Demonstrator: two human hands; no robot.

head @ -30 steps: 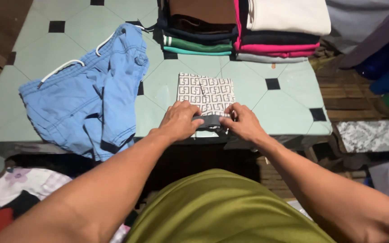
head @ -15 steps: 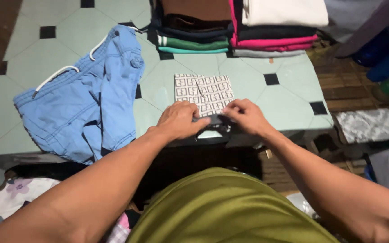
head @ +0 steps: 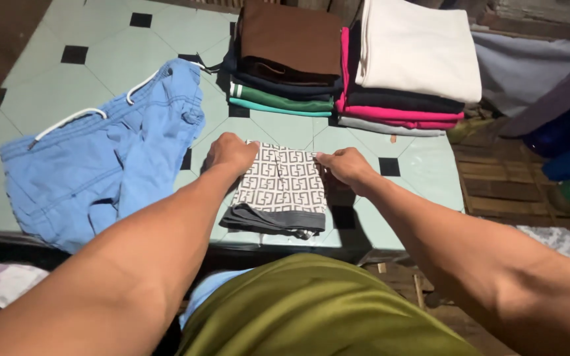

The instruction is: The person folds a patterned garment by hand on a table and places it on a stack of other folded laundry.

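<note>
Head view looks down on a pale green tiled table (head: 133, 39) with small black inset squares. Largest on it is a pair of light blue drawstring shorts (head: 100, 165), spread loosely over the left half and reaching the near edge. Along the far edge stand two stacks of folded clothes: a brown-topped stack (head: 288, 59) with dark, green and teal layers, and just right of it, touching, a stack topped by a cream cloth (head: 417, 49) over black, pink and grey layers. Near the middle of the near edge lies a folded patterned garment (head: 282, 188), white with a grey geometric print and a dark grey waistband turned toward the person. The left hand (head: 231, 151) rests on its far left corner, fingers curled and pressed down on the cloth. The right hand (head: 344, 165) holds its far right corner, fingers together pinching the edge.
</note>
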